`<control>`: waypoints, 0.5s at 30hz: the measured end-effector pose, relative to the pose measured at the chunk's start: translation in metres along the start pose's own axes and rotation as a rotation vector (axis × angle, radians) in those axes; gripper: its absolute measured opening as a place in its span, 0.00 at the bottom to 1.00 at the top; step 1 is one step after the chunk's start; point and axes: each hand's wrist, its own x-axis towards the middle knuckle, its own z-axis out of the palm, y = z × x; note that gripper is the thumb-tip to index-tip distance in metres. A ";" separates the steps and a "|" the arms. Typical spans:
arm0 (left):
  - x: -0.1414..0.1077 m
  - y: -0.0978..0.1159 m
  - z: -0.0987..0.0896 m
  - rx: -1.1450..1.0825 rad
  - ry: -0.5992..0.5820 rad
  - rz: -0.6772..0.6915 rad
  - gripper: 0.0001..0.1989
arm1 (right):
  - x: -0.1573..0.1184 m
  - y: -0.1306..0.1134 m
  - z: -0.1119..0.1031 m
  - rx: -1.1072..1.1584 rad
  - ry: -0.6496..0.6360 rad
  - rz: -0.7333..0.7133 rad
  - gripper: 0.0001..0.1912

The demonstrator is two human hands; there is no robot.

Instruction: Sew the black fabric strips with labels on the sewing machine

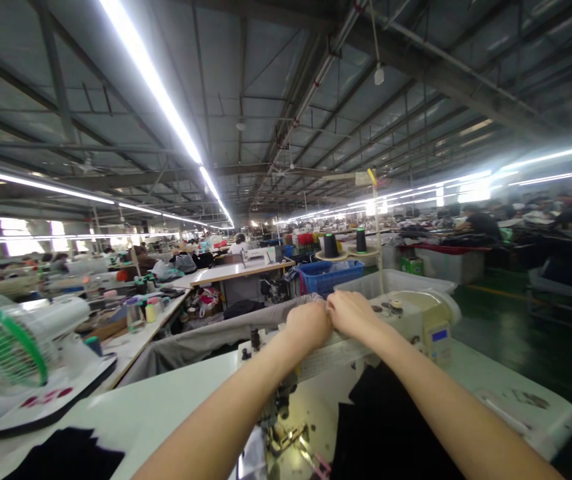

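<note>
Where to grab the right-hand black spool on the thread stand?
Probably its upper sides, coming from above and pinching front and back: the spool stands upright with its green top uncovered, while the other spool and the post flank it.

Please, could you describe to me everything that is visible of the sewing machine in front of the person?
The sewing machine has a cream-white body that looks like painted metal, with a rounded, yellowish right end and a lit blue display beneath it. Dark knobs stand at its left end, above small metal parts. It sits upright on a pale green table. The left hand and right hand meet over its top; contact is unclear. Black cloth hides part of its near side.
</note>
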 end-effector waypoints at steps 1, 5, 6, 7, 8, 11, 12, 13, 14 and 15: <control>0.001 0.000 0.000 0.000 -0.005 0.007 0.17 | 0.000 0.000 -0.001 0.006 -0.012 -0.010 0.14; 0.003 -0.001 0.001 -0.002 -0.010 0.017 0.17 | -0.001 0.001 -0.004 -0.004 -0.013 0.044 0.15; 0.003 -0.001 0.001 -0.004 -0.010 0.018 0.17 | -0.001 0.001 -0.004 0.001 -0.008 0.041 0.15; 0.003 -0.001 0.001 -0.005 -0.012 0.020 0.18 | 0.000 0.001 -0.004 0.011 -0.007 0.026 0.15; 0.004 -0.001 0.001 -0.006 -0.016 0.023 0.18 | 0.000 0.001 -0.004 0.023 -0.013 0.007 0.15; 0.005 -0.001 -0.001 -0.009 -0.029 0.035 0.18 | 0.000 0.003 -0.003 0.037 -0.033 0.014 0.13; 0.005 -0.001 -0.002 -0.010 -0.030 0.035 0.18 | 0.000 0.003 -0.003 0.035 -0.028 0.032 0.14; 0.006 -0.002 -0.002 -0.012 -0.030 0.034 0.18 | 0.000 0.004 -0.003 0.035 -0.020 0.042 0.14; 0.007 -0.002 -0.002 -0.014 -0.030 0.034 0.18 | 0.000 0.004 -0.003 0.042 -0.013 0.039 0.15; 0.008 -0.002 -0.002 -0.017 -0.030 0.033 0.18 | -0.001 0.005 -0.003 0.053 -0.011 0.023 0.15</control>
